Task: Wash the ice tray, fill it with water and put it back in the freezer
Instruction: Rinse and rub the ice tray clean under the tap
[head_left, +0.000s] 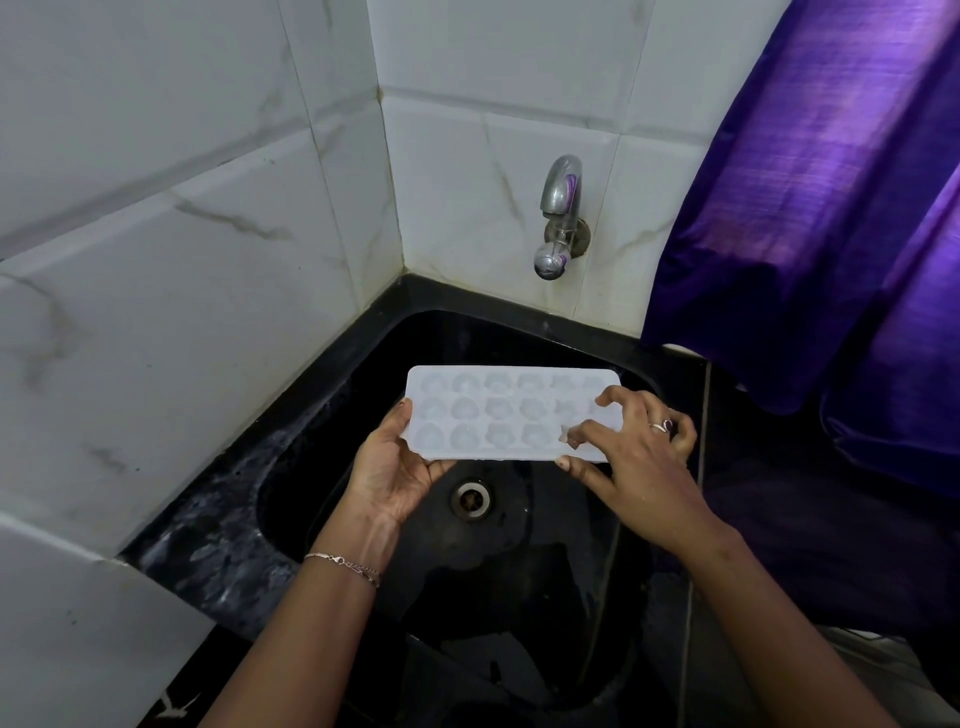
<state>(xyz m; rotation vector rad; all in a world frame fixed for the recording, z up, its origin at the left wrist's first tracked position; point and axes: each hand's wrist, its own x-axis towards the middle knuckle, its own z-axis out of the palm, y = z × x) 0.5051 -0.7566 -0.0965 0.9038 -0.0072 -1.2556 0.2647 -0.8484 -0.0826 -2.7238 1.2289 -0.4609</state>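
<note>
A white ice tray (498, 410) with several shaped cells is held level over the black sink (322, 395), above the drain (471, 498). My left hand (397, 462) grips its near-left corner, thumb on the rim. My right hand (636, 452) holds the tray's right end, with fingers spread over the cells and the thumb under the near edge. The cells look dry. A chrome tap (560, 213) juts from the tiled wall behind the sink, with no water running from it.
White marble-pattern tiles (197, 249) form a corner on the left and behind. A purple curtain (841, 218) hangs at the right and drapes onto the black counter (727, 415). The sink floor looks wet.
</note>
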